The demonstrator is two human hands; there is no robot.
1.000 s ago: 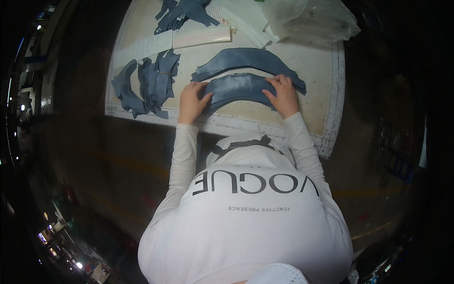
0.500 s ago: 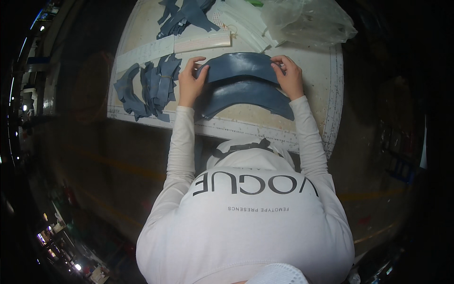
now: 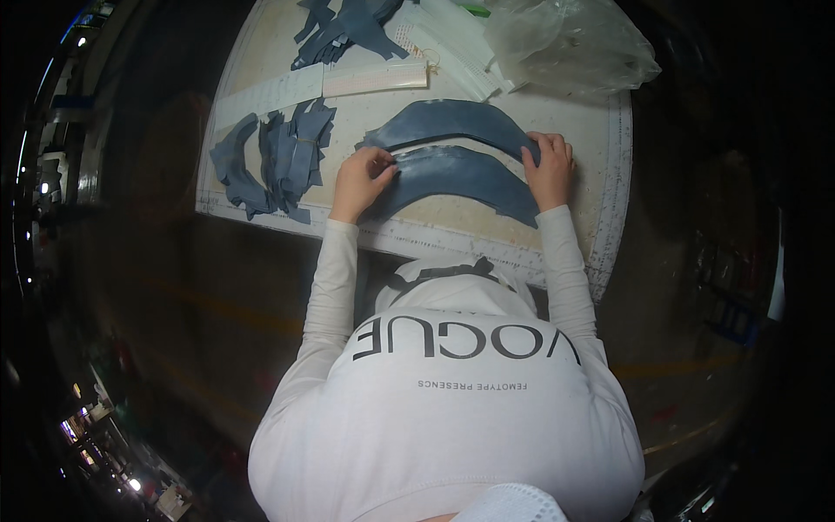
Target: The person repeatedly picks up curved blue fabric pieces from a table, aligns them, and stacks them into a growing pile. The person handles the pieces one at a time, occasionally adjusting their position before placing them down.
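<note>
Two curved, arch-shaped blue leather-like pieces lie on the table in front of me, one behind the other. The far curved blue piece [image 3: 452, 119] has its right end between the thumb and fingers of my right hand [image 3: 551, 172]. My left hand [image 3: 359, 184] is closed at the left end of the near curved blue piece [image 3: 452, 170], thumb and fingertips pinching its upper corner. That near piece looks like a stack, with slightly uneven layers at its right end.
On the left lie bundled blue cut pieces [image 3: 294, 155], with more blue strips [image 3: 348, 33] at the back. A long pale paper strip [image 3: 374, 76] runs between them. White sheets [image 3: 457, 48] and a clear plastic bag [image 3: 578, 43] sit at the back right of the white table [image 3: 600, 187].
The far piece has gone from being held at both ends to lying flatter on the table. My left hand has come nearer, to the near piece; my right hand has shifted right and nearer.
</note>
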